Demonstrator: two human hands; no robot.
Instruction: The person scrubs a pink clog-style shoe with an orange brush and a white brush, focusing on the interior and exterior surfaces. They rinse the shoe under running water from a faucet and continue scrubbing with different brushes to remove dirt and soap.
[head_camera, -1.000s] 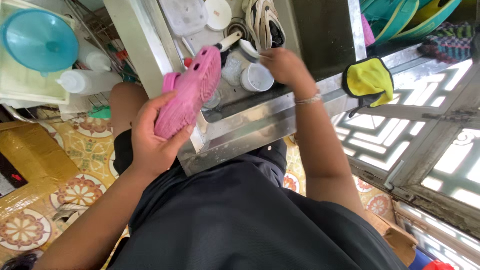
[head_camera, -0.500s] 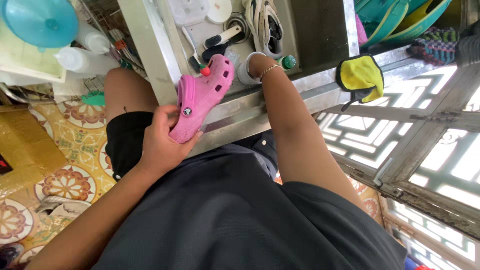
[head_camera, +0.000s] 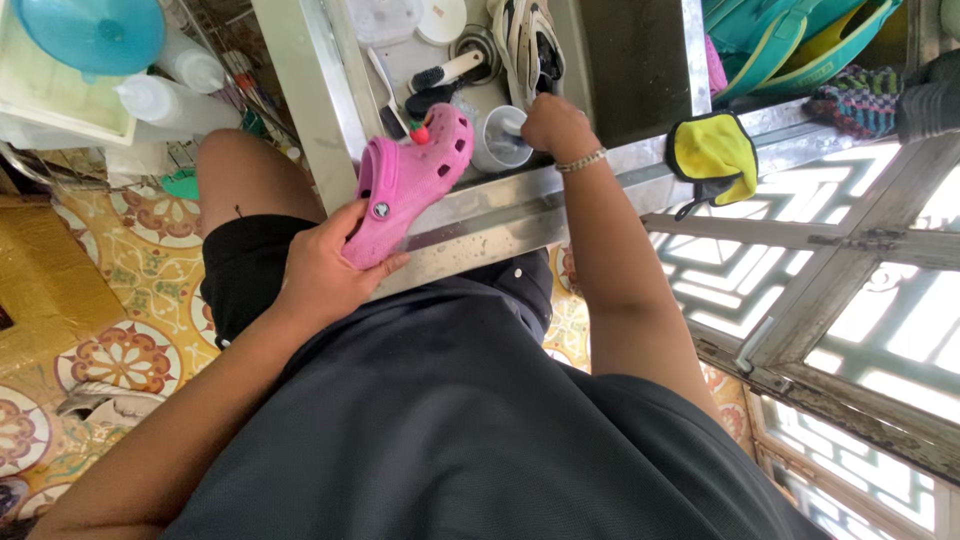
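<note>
- My left hand (head_camera: 325, 270) grips the pink clog (head_camera: 405, 185), now lower, mid-frame, resting against the metal sink edge (head_camera: 480, 215).
- My right hand (head_camera: 555, 125) has closed near the white cup (head_camera: 497, 140) (contents hidden).

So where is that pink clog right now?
In the head view, the pink clog sits left of centre, gripped by the left hand against the metal counter's edge, beside a white cup.

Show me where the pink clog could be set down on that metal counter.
Little room. The counter around the white cup, brush and shoe is crowded. Barest: the front ledge between the right hand and yellow cloth. The left hand holds the clog.
</note>
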